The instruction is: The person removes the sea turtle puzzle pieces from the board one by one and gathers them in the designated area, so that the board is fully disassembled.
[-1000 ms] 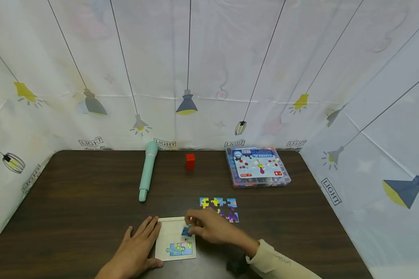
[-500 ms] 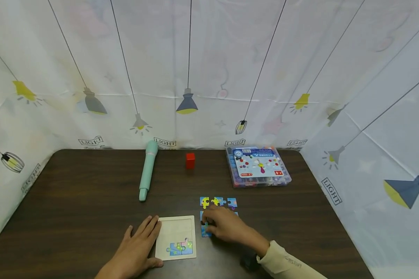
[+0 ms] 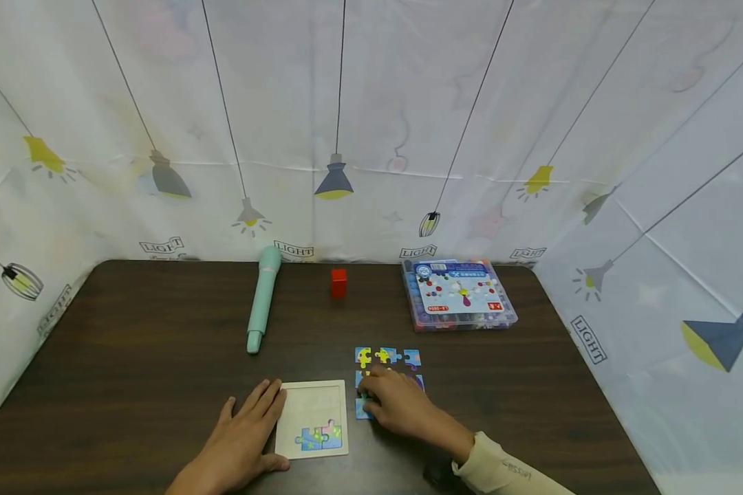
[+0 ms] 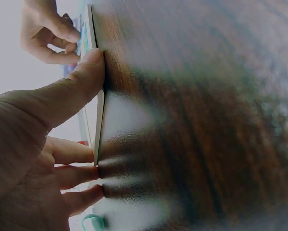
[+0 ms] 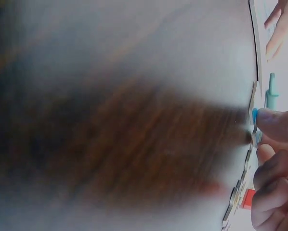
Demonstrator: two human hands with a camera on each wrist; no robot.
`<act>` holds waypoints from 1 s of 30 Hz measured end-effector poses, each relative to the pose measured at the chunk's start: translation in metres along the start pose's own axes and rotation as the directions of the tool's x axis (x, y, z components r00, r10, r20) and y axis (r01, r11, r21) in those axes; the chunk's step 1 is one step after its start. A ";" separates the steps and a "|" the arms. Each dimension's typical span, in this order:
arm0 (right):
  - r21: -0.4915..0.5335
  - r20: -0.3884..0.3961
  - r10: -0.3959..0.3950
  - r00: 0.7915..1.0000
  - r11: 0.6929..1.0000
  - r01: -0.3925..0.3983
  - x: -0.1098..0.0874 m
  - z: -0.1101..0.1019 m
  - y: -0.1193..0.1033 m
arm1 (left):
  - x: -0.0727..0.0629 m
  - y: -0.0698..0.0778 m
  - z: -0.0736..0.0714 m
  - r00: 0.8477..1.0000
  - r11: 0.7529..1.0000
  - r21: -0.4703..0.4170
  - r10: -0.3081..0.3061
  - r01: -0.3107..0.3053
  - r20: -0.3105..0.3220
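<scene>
A square wooden puzzle tray (image 3: 309, 400) lies at the table's front, with two joined jigsaw pieces (image 3: 318, 436) in its lower right part. My left hand (image 3: 238, 436) rests on its left edge, fingers stretched along the rim and thumb at the near corner, as the left wrist view also shows. To the right of the tray, my right hand (image 3: 402, 405) is low over loose jigsaw pieces (image 3: 389, 355), partly covering them. Thumb and finger pinch a blue puzzle piece (image 5: 255, 115) in the right wrist view. Its full outline is hidden by the fingers.
Behind the tray lies a mint-green microphone-shaped object (image 3: 263, 302). A red cube (image 3: 338, 282) stands near the table's back edge. At back right is a clear plastic box (image 3: 461, 295) with a printed label. A lamp-patterned curtain (image 3: 371, 124) hangs behind the table.
From above the tray, my right hand has moved right with a blue puzzle piece to the loose pieces, where it has stayed over the last half second. My left hand has kept its place.
</scene>
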State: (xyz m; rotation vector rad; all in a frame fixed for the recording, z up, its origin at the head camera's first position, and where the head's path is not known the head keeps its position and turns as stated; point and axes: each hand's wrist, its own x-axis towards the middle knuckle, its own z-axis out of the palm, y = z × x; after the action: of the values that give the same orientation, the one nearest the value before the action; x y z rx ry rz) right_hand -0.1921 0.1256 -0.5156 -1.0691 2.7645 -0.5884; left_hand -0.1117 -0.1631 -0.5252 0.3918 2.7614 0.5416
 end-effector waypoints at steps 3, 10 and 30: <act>-0.018 -0.006 0.005 1.000 1.000 -0.005 0.000 0.000 -0.002 | 0.000 0.000 0.000 1.000 1.000 0.003 0.002 -0.002 -0.004; -0.071 -0.011 -0.007 1.000 0.997 0.007 -0.001 0.000 -0.005 | 0.000 0.000 -0.001 1.000 1.000 0.001 0.005 -0.005 -0.007; -0.043 0.300 -0.266 0.916 0.955 0.292 0.025 0.009 -0.054 | -0.002 -0.002 -0.001 1.000 1.000 -0.003 0.021 -0.021 -0.022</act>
State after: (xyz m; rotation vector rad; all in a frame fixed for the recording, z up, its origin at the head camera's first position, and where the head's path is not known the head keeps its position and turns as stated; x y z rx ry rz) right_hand -0.1754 0.0696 -0.5022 -1.4564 2.4197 -0.3072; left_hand -0.1109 -0.1659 -0.5253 0.4176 2.7796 0.5593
